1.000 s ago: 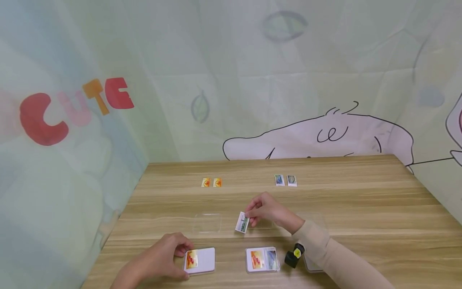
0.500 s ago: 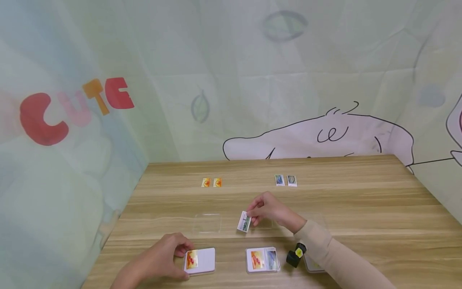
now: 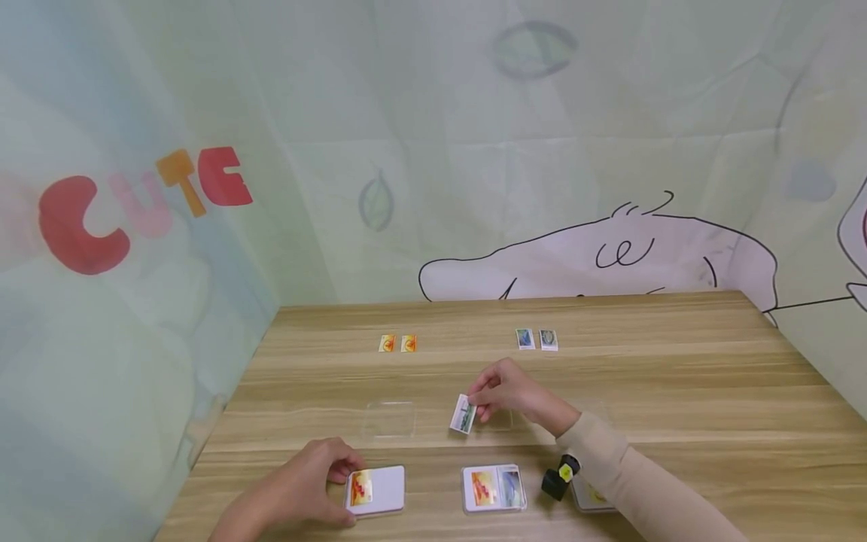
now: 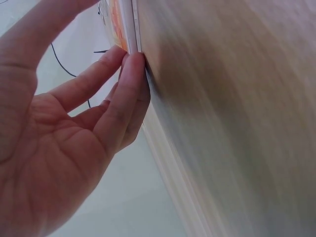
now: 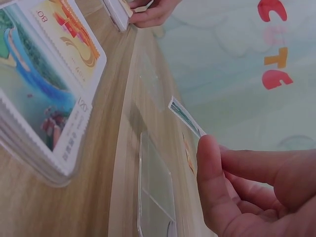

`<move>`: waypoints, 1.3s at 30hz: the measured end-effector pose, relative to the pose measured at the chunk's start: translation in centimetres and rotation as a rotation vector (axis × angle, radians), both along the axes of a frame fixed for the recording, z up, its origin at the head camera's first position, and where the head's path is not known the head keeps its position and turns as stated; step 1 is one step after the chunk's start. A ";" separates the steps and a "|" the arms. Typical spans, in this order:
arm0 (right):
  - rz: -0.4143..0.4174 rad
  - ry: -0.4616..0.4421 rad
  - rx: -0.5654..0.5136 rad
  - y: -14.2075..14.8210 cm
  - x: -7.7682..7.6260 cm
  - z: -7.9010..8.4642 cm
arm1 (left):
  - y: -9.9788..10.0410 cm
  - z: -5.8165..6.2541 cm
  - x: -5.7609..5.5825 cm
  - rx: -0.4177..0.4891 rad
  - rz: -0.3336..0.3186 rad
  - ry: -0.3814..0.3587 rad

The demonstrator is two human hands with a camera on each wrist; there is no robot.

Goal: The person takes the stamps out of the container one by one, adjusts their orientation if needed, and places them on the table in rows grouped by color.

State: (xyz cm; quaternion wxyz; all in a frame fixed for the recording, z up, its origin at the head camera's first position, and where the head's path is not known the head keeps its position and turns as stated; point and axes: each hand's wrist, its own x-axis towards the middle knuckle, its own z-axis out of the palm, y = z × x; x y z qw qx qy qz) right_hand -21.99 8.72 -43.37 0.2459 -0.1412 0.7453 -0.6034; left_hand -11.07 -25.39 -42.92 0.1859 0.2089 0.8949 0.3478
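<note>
My right hand (image 3: 515, 395) pinches a small postage stamp (image 3: 463, 414) with a landscape picture above the table, also visible as a slanted stamp (image 5: 185, 116) in the right wrist view. Below that hand lies a clear plastic lid (image 5: 155, 192). At lower left, my left hand (image 3: 308, 482) holds a white-backed clear case (image 3: 388, 488) by its edges, thumb at the near side. One orange stamp (image 3: 361, 487) sits on its left half; the right half is white. Between the hands, a second case (image 3: 508, 506) carries an orange stamp (image 3: 483, 488) and a blue one (image 3: 511, 488).
Two orange stamps (image 3: 387, 343) lie at the back left, and two bluish-grey stamps (image 3: 524, 339) further right. Another clear lid (image 3: 390, 432) rests mid-table. My right sleeve (image 3: 637, 478) partly covers a third case (image 3: 588, 498). A printed curtain (image 3: 339, 226) hangs behind.
My right hand has drifted slightly to the right with the stamp still pinched. My left hand and its case stay in place.
</note>
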 end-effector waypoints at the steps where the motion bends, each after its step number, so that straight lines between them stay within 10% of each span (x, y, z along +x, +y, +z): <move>1: -0.001 -0.002 -0.002 0.1 0.0 0.0 | 0.0 0.0 0.0 0.000 0.001 0.000; 39: -0.029 0.015 -0.001 2.0 -0.4 0.0 | 0.1 0.2 -0.1 0.006 -0.025 0.015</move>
